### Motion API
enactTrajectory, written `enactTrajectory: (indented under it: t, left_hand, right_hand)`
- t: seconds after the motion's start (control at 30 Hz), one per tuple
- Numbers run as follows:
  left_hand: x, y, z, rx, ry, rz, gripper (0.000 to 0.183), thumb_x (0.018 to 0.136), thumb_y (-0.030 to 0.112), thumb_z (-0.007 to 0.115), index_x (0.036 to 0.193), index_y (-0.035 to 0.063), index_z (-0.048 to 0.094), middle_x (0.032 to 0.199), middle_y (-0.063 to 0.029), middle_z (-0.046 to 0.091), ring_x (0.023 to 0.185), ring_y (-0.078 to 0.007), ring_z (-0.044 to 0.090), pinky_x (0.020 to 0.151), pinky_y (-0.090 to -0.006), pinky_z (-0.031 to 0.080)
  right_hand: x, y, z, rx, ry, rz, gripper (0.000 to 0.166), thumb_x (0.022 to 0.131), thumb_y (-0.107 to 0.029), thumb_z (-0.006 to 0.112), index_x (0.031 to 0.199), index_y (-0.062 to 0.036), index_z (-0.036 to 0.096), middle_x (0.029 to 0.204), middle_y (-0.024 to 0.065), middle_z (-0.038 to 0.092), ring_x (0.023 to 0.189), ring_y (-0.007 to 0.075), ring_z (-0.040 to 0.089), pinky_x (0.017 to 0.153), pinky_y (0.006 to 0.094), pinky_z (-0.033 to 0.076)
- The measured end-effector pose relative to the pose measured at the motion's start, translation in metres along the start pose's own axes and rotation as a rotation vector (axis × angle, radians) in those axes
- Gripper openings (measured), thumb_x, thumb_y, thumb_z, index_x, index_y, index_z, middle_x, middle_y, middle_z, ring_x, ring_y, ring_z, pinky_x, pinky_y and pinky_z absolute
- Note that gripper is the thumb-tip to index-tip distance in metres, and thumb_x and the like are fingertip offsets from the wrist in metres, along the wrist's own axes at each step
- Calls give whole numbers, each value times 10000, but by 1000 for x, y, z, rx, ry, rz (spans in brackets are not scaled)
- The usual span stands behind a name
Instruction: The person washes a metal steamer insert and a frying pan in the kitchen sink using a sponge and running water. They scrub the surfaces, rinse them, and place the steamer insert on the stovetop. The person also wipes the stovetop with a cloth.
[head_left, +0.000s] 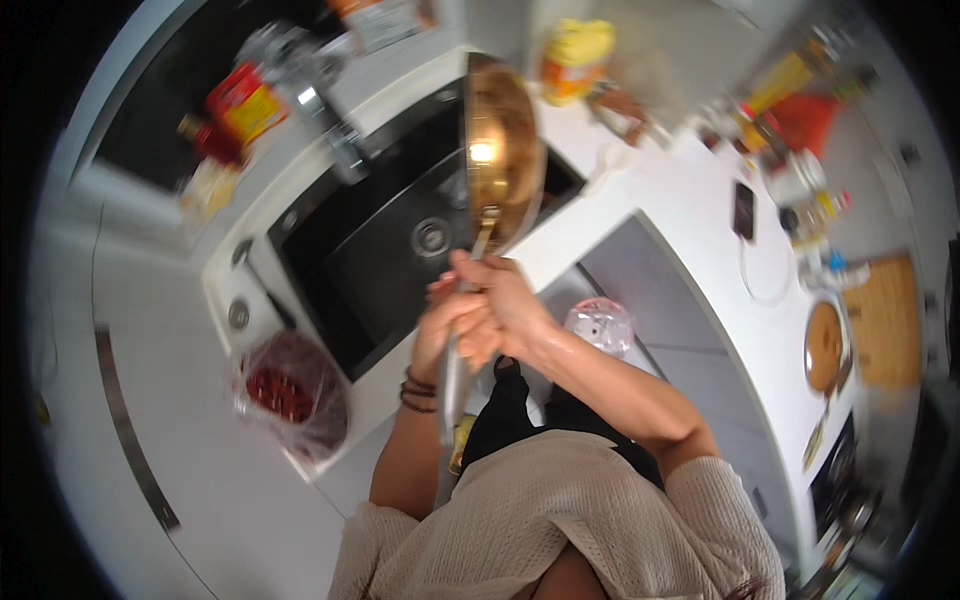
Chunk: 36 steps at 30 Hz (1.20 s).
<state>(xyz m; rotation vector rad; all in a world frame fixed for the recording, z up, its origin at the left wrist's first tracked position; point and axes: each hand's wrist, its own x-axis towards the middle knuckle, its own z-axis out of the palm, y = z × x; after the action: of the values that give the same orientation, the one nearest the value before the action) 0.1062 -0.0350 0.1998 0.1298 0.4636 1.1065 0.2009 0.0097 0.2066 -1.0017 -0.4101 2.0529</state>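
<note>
Both of my hands grip the long metal handle (451, 390) of a wide pan. My left hand (454, 326), with dark beads around its wrist, is closed on the handle lower down. Nearer the pan, my right hand (506, 289) wraps the handle, and the two hands touch. The shiny pan (506, 150) is held tilted on its edge above the right part of the black sink (360, 277). Glare and motion blur hide some of its surface. A chrome faucet (337, 142) extends over the sink to the left of the pan.
A plastic bag with red contents (279, 394) sits at the counter's left end. A lined bin (600, 326) stands below on the right. Along the right counter (697, 202) are a phone (743, 210), bottles, a wooden cutting board (885, 322) and a brown round item (823, 346).
</note>
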Motion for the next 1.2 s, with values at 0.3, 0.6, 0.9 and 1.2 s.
enactTrajectory:
  t: [0.3, 0.6, 0.9, 1.2]
  left_hand:
    - [12, -70, 46, 383, 66, 148, 112, 909, 116, 409, 821, 65, 455, 476, 19, 370, 324, -85, 346, 306, -215, 306]
    - [-12, -252, 177, 843, -256, 5, 244, 900, 64, 365, 1142, 34, 376, 510, -7, 376, 335, -101, 390, 285, -205, 330]
    - [-8, -472, 262, 962, -608, -343, 247, 836, 38, 411, 1058, -28, 325, 517, -50, 440, 360, -147, 465, 307, -233, 389]
    - [10, -686, 321, 1146, -965, -676, 342, 811, 5, 445, 1128, -106, 381, 515, -45, 453, 374, -143, 465, 338, -231, 377]
  right_hand:
    - [-62, -33, -59, 91, -146, -177, 218, 907, -174, 541, 787, 4, 497, 717, 96, 577, 649, 176, 613, 559, 273, 511]
    - [-231, -87, -194, 193, -164, -439, 192, 896, -153, 529, 868, 23, 458, 834, 117, 557, 784, 197, 637, 634, 287, 532]
    - [-427, -123, -371, 224, 35, -785, 190, 859, -120, 546, 871, 34, 436, 877, 168, 568, 876, 215, 620, 642, 290, 521]
    - [-568, -124, -531, 414, 381, -1072, 204, 859, -113, 546, 942, 22, 418, 923, 143, 523, 926, 271, 610, 747, 358, 530]
